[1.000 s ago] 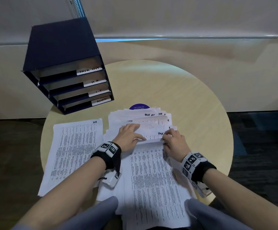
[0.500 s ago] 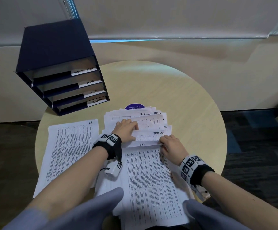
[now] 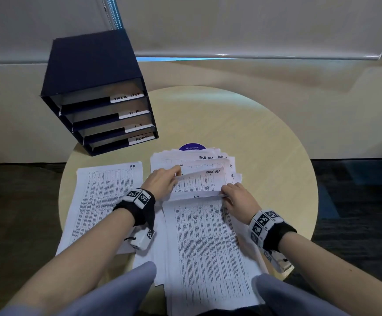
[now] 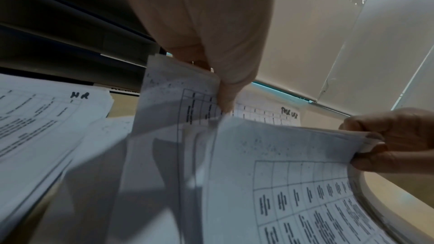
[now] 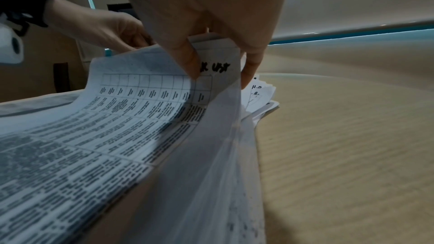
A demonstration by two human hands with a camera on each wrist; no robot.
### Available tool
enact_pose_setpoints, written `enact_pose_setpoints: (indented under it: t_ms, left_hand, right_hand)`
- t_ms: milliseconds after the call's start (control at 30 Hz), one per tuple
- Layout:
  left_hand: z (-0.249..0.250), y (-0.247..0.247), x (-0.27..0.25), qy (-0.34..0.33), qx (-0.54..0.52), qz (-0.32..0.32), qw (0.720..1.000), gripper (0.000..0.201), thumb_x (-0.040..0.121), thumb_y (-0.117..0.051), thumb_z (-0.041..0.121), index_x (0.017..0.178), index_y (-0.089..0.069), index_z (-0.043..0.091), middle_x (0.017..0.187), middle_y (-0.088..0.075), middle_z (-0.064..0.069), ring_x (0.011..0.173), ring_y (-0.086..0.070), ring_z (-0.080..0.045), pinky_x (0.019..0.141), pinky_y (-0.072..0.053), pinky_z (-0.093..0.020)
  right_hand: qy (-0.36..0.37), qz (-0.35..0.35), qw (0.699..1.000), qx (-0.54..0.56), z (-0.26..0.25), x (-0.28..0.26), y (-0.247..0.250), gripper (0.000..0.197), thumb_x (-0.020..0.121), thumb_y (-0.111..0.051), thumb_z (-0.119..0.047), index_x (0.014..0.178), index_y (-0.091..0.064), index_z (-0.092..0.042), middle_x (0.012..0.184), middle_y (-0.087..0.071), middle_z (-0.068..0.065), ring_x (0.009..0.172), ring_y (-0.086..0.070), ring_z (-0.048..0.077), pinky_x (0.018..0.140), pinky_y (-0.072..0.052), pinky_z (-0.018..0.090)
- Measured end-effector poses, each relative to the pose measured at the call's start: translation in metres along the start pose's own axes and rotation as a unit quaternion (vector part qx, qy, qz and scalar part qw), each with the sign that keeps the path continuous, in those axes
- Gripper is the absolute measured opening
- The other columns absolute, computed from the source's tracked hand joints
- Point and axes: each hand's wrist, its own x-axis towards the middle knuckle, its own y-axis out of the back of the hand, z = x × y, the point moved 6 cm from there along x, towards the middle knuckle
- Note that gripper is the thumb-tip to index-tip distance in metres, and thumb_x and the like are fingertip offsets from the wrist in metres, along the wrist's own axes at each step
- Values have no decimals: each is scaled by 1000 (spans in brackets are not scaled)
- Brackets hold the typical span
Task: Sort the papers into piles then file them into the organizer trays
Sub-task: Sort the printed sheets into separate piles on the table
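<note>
Both hands, left (image 3: 162, 182) and right (image 3: 239, 198), pinch the stack's (image 3: 206, 242) lifted top corners, likely to read handwritten labels before sorting sheets beside the HR pile (image 3: 101, 201).

The purple sticker (image 3: 191, 147) on the counter (image 3: 265, 142) lies mostly under my fanned paper stack (image 3: 204, 236); only its top arc shows, its print too small to read. The stack's near edge is hidden by my knees, and its table print is too fine to read. My left hand (image 3: 162, 182) covers the stack's lifted left corners, my right hand (image 3: 239, 199) their right edges. The left wrist view cuts off the organizer (image 4: 70, 31), leaving dark tray edges.
</note>
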Motion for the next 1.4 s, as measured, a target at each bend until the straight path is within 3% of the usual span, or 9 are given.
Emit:
enact_pose_setpoints:
  t_ms: [133, 233, 400, 600, 900, 1000, 1167, 1267, 1400]
  left_hand:
    - [10, -3, -12, -70, 29, -10, 997, 3, 94, -56, 17, 96, -57, 19, 130, -58, -3, 111, -57, -23, 97, -47, -40]
    - [17, -5, -17, -106, 66, -13, 992, 12, 94, -57, 20, 101, -66, 15, 151, -39, -2, 128, -44, -24, 100, -40, -35]
    - [23, -11, -23, -135, 95, -10, 986, 29, 94, -58, 24, 123, -65, 26, 156, -29, -5, 123, -49, -29, 92, -49, -42]
    - [20, -14, -29, -146, 78, 19, 986, 27, 91, -63, 23, 117, -69, 28, 145, -45, -12, 121, -51, -31, 94, -47, -41]
    - [-22, -4, -30, 38, 2, 2, 999, 24, 95, -56, 29, 117, -61, 21, 100, -50, 7, 98, -54, -16, 90, -45, -31]
    - [-30, -5, -31, 59, 31, -12, 998, 24, 95, -55, 25, 117, -60, 16, 110, -51, 3, 102, -51, -15, 95, -44, -33]
    - [-38, -19, -28, 86, 11, -89, 992, 43, 93, -57, 19, 135, -49, 16, 156, -20, -8, 142, -23, -25, 118, -22, -44]
    - [-39, -18, -25, 92, -10, -100, 991, 44, 92, -57, 20, 136, -48, 16, 153, -25, -7, 140, -28, -25, 116, -25, -44]
    - [-27, -8, -24, 8, 67, -22, 997, 19, 94, -55, 20, 110, -63, 14, 136, -43, -1, 124, -41, -18, 103, -38, -32]
  right_hand:
    - [10, 4, 1000, 0, -2, 0, -3, 7, 88, -51, -12, 94, -56, -14, 93, -57, 1, 85, -41, 16, 74, -37, 27]
    - [12, 5, 1000, -3, -2, -2, -6, 9, 88, -52, -12, 95, -56, -14, 94, -57, 1, 87, -42, 16, 76, -38, 27]
    - [11, 4, 1000, -4, -2, -5, -6, 6, 88, -53, -13, 93, -55, -15, 94, -55, 0, 86, -39, 14, 77, -38, 27]
    - [12, 4, 1000, -3, -3, -6, -7, 8, 87, -52, -10, 93, -56, -14, 95, -54, 1, 87, -41, 16, 77, -38, 28]
    - [18, -1, 1000, 1, -4, -5, -7, 10, 87, -53, -11, 95, -57, -13, 96, -53, 2, 90, -44, 19, 78, -40, 31]
    - [25, 1, 1000, 1, -6, -3, -8, 7, 87, -54, -11, 92, -57, -13, 94, -53, 2, 88, -45, 20, 77, -41, 32]
    - [30, -5, 1000, 5, -7, -2, -9, 5, 88, -53, -13, 91, -56, -15, 93, -53, 1, 88, -43, 18, 77, -40, 30]
    - [28, -8, 1000, 8, -8, -2, -10, 5, 87, -54, -13, 92, -56, -14, 94, -54, 2, 88, -43, 19, 77, -40, 31]
    - [26, -6, 1000, 11, -8, -2, -10, 5, 87, -54, -13, 92, -56, -14, 94, -54, 1, 89, -43, 18, 77, -38, 29]
